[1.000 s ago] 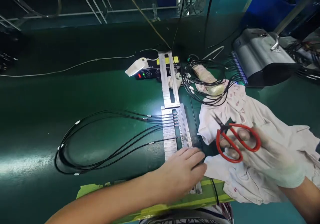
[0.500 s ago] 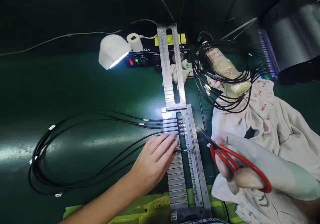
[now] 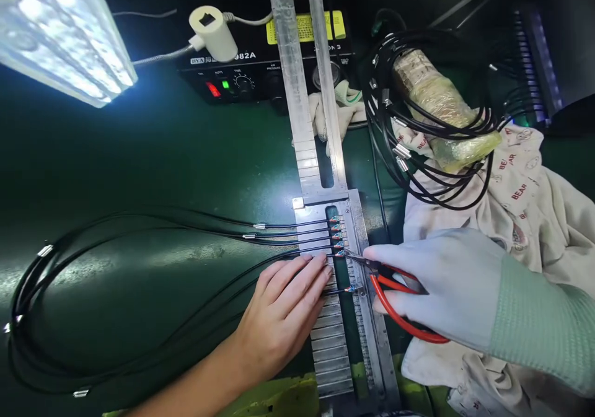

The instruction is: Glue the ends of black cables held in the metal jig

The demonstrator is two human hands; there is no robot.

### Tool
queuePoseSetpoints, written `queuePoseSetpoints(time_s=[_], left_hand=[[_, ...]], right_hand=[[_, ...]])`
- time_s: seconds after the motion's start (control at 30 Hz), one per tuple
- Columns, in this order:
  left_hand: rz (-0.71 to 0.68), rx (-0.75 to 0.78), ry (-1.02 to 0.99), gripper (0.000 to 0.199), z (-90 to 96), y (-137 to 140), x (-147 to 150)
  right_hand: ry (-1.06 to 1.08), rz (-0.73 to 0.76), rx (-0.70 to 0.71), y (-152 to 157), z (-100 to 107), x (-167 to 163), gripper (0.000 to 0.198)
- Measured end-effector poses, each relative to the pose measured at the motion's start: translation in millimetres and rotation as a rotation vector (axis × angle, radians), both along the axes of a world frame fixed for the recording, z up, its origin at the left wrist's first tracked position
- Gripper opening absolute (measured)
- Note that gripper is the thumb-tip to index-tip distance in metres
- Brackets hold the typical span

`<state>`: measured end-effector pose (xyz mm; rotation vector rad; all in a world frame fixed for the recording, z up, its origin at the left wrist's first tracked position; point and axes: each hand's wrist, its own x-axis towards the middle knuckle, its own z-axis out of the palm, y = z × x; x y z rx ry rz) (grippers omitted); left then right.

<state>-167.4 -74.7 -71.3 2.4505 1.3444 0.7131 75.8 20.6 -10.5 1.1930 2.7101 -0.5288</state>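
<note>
My bare left hand (image 3: 284, 302) lies with its fingers stretched over the slotted metal jig (image 3: 332, 342), pressing on the black cables (image 3: 312, 240). Several of these cables run side by side across the jig, and their stripped ends show coloured wires (image 3: 335, 227). In a white glove with a green cuff, my right hand (image 3: 432, 280) grips red-handled scissors (image 3: 395, 318). The dark blades point left, and their tips are at the wire end beside my left fingertips. One cable end (image 3: 352, 288) sits lower on the jig, apart from the others.
A lit lamp (image 3: 69, 39) hangs at upper left. Behind the jig stands a black control box (image 3: 253, 82). At right, a coil of black cables (image 3: 388, 119) surrounds a wrapped bundle (image 3: 432, 107) near a white printed cloth (image 3: 515, 175). Cable loops (image 3: 28, 274) spread over the green table.
My right hand has moved left with the scissors, bringing their tips to the wire ends. My left hand stays on the jig. The view has shifted, and the lamp appears larger.
</note>
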Motion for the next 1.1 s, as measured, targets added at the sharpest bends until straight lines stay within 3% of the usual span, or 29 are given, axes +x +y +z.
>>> queuePoseSetpoints(time_s=[0.17,0.33,0.6,0.93,1.1], left_hand=[[-0.004,-0.029,-0.037,0.036,-1.4,0,-1],[-0.001,-0.059,-0.051,0.037,-3.3,-1,-2],[0.016,-0.053,-0.052,0.036,-5.1,-1,-3],[0.025,-0.039,-0.083,0.033,-1.6,1,-1],[0.007,-0.046,-0.065,0.032,-0.5,2,-1]], right_hand=[[-0.022,0.053,0.155,5,0,-4,0.043],[-0.006,0.089,0.089,6,4,-8,0.033],[-0.013,0.100,0.100,9,4,-14,0.028],[-0.295,0.136,0.001,22,25,-35,0.014],[-0.424,0.201,0.032,25,32,-44,0.010]])
